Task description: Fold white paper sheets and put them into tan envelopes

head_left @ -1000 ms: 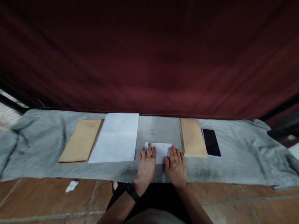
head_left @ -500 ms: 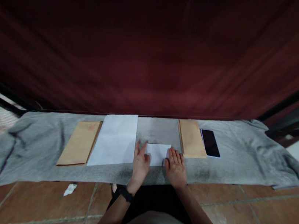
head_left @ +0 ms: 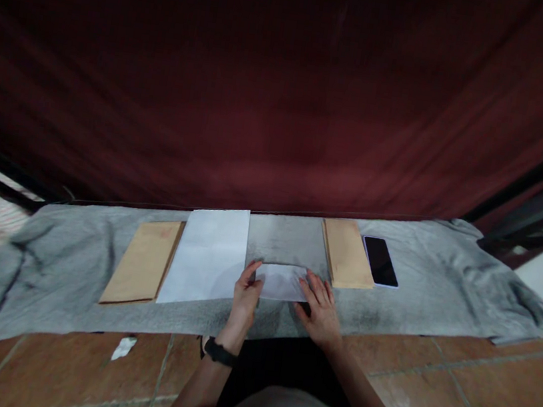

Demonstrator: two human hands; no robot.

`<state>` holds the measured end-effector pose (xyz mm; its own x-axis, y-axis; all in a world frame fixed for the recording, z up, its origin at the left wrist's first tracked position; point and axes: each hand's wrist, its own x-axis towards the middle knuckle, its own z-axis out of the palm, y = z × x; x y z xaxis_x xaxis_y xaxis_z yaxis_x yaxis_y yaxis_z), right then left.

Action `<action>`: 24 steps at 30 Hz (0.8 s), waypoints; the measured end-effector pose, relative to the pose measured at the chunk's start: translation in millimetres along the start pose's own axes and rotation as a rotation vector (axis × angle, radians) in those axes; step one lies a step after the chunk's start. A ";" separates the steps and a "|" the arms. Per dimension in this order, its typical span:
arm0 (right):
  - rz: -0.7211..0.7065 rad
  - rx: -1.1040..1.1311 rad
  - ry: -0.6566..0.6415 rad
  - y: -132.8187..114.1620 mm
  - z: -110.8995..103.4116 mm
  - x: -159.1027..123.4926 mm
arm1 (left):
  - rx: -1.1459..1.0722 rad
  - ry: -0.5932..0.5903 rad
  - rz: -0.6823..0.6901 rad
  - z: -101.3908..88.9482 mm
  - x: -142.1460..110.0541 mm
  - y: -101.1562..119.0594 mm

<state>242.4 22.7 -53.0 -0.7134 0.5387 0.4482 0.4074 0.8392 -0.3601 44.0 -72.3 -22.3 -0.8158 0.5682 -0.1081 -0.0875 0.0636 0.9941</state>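
A white sheet of paper, folded into a small strip (head_left: 281,282), is raised slightly above the grey cloth in front of me, its near edge bowed. My left hand (head_left: 245,297) pinches its left end between thumb and fingers. On the right end my right hand (head_left: 321,311) has its fingers over the paper, with the thumb lower at the near side. Just left of my left hand lies a stack of white paper (head_left: 208,255). A brown envelope stack (head_left: 348,255) is close beyond my right hand.
More brown envelopes (head_left: 144,263) lie left of the white paper. A dark-screened phone (head_left: 381,262) rests right of the right-hand stack. The grey cloth (head_left: 442,281) covers a narrow surface against a dark red curtain (head_left: 281,131). A crumpled tissue (head_left: 124,348) lies on the tiled floor.
My left hand has shifted left and closed from spread fingers to a pinch on the folded paper. The paper has moved slightly left and lifted, and now bows.
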 end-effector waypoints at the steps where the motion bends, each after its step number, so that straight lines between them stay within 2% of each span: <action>1: 0.021 0.040 0.036 0.9 0.2 0.5 | -0.033 -0.003 -0.020 -0.1 -1.1 2.4; 4: 0.115 0.207 0.137 3.1 -1.5 5.3 | -0.148 -0.029 -0.089 1.8 -4.3 11.7; 9: 0.321 0.449 0.202 0.9 -16.1 22.6 | -0.405 -0.099 -0.157 8.2 -6.8 27.6; 11: 0.416 0.499 0.206 -1.7 -21.7 30.9 | -0.284 -0.125 -0.106 8.4 -6.1 29.2; 14: 0.506 0.536 0.201 -4.5 -24.1 41.9 | 0.027 -0.157 -0.024 5.5 -3.0 25.1; 17: 0.553 0.540 0.208 -3.9 -19.2 48.2 | 0.148 -0.140 0.010 2.8 1.9 17.9; 20: 0.556 0.479 0.179 -0.3 -10.6 48.1 | 0.233 -0.133 0.034 3.4 7.5 11.1; 24: 0.459 0.222 0.170 2.1 1.0 40.9 | 0.339 -0.132 0.043 5.5 12.2 2.8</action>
<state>213.5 46.4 -36.3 -0.3806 0.8663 0.3236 0.5125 0.4888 -0.7060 36.9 -60.7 -20.8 -0.7316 0.6761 -0.0877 0.1578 0.2930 0.9430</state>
